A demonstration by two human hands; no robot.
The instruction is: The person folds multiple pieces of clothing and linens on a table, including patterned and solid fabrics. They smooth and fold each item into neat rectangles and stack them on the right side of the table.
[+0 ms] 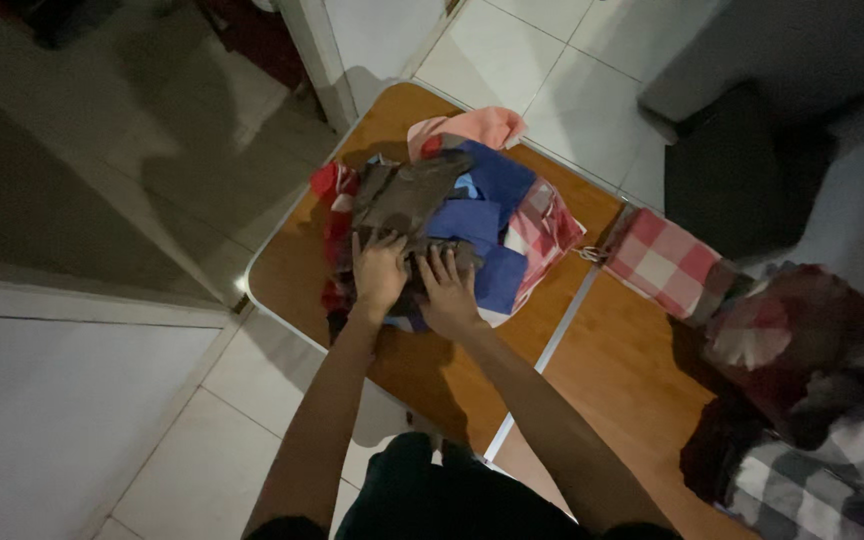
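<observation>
Head view: left hand (pixel 379 270) and right hand (pixel 447 292) press flat, fingers spread, gripping nothing, on a brown cloth (pixel 402 195) lying lengthwise away from the person atop the clothes pile (pixel 512 225).

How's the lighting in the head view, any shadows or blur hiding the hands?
Head view: dim, light falls mostly on the cloth pile; left hand and right hand are lit and sharp enough, flat on the brown garment; arm shadows darken the wooden table; corners fade dark.
</observation>
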